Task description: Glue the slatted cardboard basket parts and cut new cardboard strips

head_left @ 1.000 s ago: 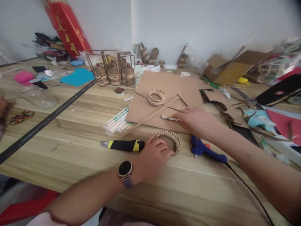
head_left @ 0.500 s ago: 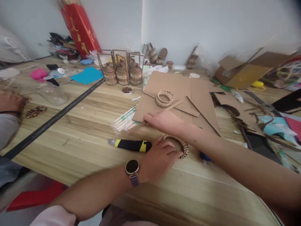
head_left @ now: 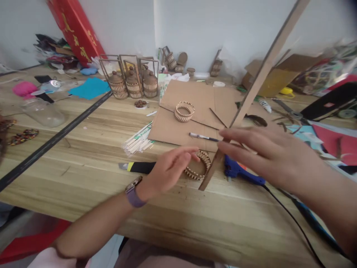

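Observation:
My right hand (head_left: 267, 152) pinches a long cardboard strip (head_left: 255, 80), which slants from the wall side down towards the table front. Its lower end passes in front of a round ring of short wooden slats (head_left: 208, 160) on the table. My left hand (head_left: 170, 165) is at the ring's left side, fingers stretched out and thumb apart; I cannot tell whether it touches the ring. Under that hand's wrist side lies a black and yellow utility knife (head_left: 139, 167). A blue glue gun (head_left: 242, 173) rests below my right hand.
A second slatted ring (head_left: 184, 112) and a pen (head_left: 202, 137) lie on flat cardboard (head_left: 167, 130). Wrapped sticks (head_left: 138, 139) are left of it. Small lidded baskets with tall handles (head_left: 131, 83) stand behind, beside a dish of brown beads (head_left: 141, 104). A glass jar (head_left: 44, 113) lies left.
My right hand has moved right from the cardboard's near edge and now holds up the long strip. My left hand has lifted off the near ring and opened. The view has shifted right.

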Tool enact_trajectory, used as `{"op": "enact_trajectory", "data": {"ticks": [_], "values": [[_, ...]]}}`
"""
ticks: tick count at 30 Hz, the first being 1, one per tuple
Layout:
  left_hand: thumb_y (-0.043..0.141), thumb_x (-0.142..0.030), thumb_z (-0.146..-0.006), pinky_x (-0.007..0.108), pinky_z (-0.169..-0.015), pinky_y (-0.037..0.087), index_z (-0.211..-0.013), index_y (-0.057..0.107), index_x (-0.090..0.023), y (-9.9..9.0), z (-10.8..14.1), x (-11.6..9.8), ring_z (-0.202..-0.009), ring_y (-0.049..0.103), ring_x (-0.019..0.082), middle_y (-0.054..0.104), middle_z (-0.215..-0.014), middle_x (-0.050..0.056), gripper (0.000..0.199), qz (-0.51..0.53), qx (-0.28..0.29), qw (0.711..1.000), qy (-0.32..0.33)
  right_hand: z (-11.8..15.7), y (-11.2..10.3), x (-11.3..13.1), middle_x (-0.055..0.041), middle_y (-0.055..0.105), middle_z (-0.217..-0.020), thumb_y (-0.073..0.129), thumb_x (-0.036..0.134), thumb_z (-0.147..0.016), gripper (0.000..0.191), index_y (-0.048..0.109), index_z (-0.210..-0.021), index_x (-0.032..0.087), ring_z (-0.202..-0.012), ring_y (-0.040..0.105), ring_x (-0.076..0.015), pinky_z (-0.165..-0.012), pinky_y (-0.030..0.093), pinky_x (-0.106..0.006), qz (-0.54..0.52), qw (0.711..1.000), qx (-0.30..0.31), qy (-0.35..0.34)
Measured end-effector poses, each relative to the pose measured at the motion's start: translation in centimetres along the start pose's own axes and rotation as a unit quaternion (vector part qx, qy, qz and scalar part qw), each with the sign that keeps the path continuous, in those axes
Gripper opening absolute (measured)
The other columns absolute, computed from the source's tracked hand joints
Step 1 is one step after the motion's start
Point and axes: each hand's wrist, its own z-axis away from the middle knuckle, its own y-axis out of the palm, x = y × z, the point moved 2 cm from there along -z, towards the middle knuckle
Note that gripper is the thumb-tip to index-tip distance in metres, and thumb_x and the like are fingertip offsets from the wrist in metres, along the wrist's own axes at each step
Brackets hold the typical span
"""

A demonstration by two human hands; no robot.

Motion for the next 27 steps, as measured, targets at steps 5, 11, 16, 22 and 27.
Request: {"op": "enact_trajectory", "data": {"ticks": [5, 11, 16, 22, 27], "values": [[0.060, -0.033, -0.098, 0.023, -0.060, 0.044, -0.089, 0.065, -0.019, 1.9, 0.7, -2.4, -0.066, 0.063, 0.013, 0.071, -0.080, -0.001, 0.018, -0.107, 0.159, 0.981, 0.012, 2.5, 0.7, 2.5, -0.0054, 0.076, -0.113, 0.040, 0.035, -0.104, 0.033, 0.072, -0.109, 0.031, -0.099, 0.071, -0.0234, -0.086, 0.058, -0.040, -0.077, 0.995, 0.045, 0.044], [0.050, -0.036, -0.104, 0.025, -0.060, 0.044, -0.082, 0.062, -0.018, 3.1, 1.3, -1.7, -0.066, 0.065, 0.016, 0.068, -0.072, 0.001, 0.031, -0.225, 0.092, 0.968, 0.061, 5.7, 2.6, 5.3, -0.0040, 0.073, -0.088, 0.060, 0.043, -0.096, 0.036, 0.059, -0.130, 0.030, -0.078, 0.071, -0.0214, -0.070, 0.061, -0.037, -0.150, 0.953, -0.089, 0.248], [0.042, -0.035, -0.107, 0.030, -0.068, 0.050, -0.107, 0.065, -0.014, 4.0, 1.4, -1.5, -0.076, 0.066, 0.019, 0.071, -0.080, 0.006, 0.031, -0.305, 0.114, 0.926, 0.193, 6.2, 4.6, 5.6, -0.0037, 0.073, -0.084, 0.057, 0.035, -0.098, 0.017, 0.070, -0.095, 0.025, -0.076, 0.071, -0.0192, -0.065, 0.058, -0.030, -0.241, 0.935, -0.044, 0.255], [0.080, -0.044, -0.082, 0.049, -0.103, 0.044, -0.115, 0.064, -0.016, 2.6, 0.4, -0.1, -0.124, 0.053, 0.033, 0.070, -0.118, 0.011, 0.045, -0.403, 0.124, 0.894, 0.152, 6.6, 5.0, 3.3, -0.0038, 0.076, -0.082, 0.060, 0.032, -0.094, 0.017, 0.072, -0.085, 0.024, -0.076, 0.073, -0.0204, -0.070, 0.059, -0.032, -0.285, 0.924, 0.019, 0.255], [0.083, -0.038, -0.080, 0.052, -0.106, 0.040, -0.110, 0.067, -0.014, 3.2, 0.2, 0.9, -0.128, 0.048, 0.037, 0.070, -0.112, 0.011, 0.042, -0.423, 0.186, 0.880, 0.112, 5.2, 5.7, 3.4, -0.0054, 0.076, -0.086, 0.052, 0.022, -0.096, 0.020, 0.071, -0.088, 0.022, -0.081, 0.073, -0.0186, -0.073, 0.059, -0.030, -0.309, 0.928, 0.067, 0.196]]}}
